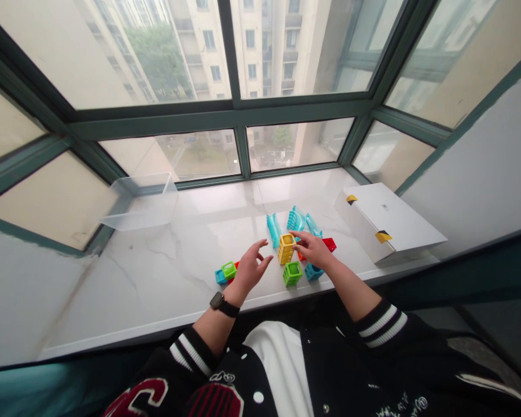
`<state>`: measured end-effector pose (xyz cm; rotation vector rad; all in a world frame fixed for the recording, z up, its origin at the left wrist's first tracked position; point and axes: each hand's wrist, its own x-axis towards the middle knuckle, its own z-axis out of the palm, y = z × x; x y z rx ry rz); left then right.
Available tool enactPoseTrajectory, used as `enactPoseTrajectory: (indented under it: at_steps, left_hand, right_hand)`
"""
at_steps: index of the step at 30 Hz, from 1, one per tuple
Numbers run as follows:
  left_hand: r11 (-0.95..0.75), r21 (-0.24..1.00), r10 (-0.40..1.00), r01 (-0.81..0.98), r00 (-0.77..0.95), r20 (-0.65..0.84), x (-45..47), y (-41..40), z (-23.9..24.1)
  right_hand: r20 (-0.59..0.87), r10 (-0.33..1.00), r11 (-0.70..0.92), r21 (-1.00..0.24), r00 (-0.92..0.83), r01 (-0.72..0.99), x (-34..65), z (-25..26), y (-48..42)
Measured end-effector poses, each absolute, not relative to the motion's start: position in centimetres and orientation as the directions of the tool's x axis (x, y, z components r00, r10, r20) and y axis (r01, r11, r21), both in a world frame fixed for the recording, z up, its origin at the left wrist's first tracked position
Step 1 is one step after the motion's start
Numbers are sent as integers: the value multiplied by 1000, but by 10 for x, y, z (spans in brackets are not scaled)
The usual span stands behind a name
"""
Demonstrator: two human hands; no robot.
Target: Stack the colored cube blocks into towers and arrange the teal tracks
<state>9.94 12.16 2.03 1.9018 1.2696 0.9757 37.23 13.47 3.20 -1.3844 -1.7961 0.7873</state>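
Note:
Toy building pieces lie on a white marble windowsill (165, 266). My right hand (315, 250) rests its fingertips on the top of an upright yellow block (285, 249); whether it grips the block I cannot tell. My left hand (249, 271), with a watch on the wrist, hovers open with fingers spread just left of that block. A green cube (292, 273) stands in front of the yellow one. A blue piece (312, 272) and a red piece (329, 244) lie by my right wrist. Left of my left hand sit a green cube (228, 270) on blue and red pieces.
Several turquoise ribbed track pieces (295, 221) lie behind the yellow block. A white cardboard box (386, 223) sits at the right end of the sill. A clear plastic bin (141, 202) stands at the back left by the window panes.

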Motion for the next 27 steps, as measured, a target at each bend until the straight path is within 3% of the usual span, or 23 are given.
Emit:
enactPoseTrajectory:
  at_steps: [5,9,17,27]
  left_hand:
    - [-291,768,930,570,-20,367,20,95,21]
    - [-175,779,940,602,-134,315,-31,76,-8]
    - [-82,753,980,652,-87,182,-53,61,-55]
    - [-164,672,986,722,96,138,-49,78,-65]
  right_hand:
    - [174,970,239,-820,-171,520,374,32,134]
    - [175,969,242,-821,-175,517,376,30,134]
    - [190,963,264,-795,-189,546,375,34,135]
    - [212,961,276,-811,-180,516,380,42,130]
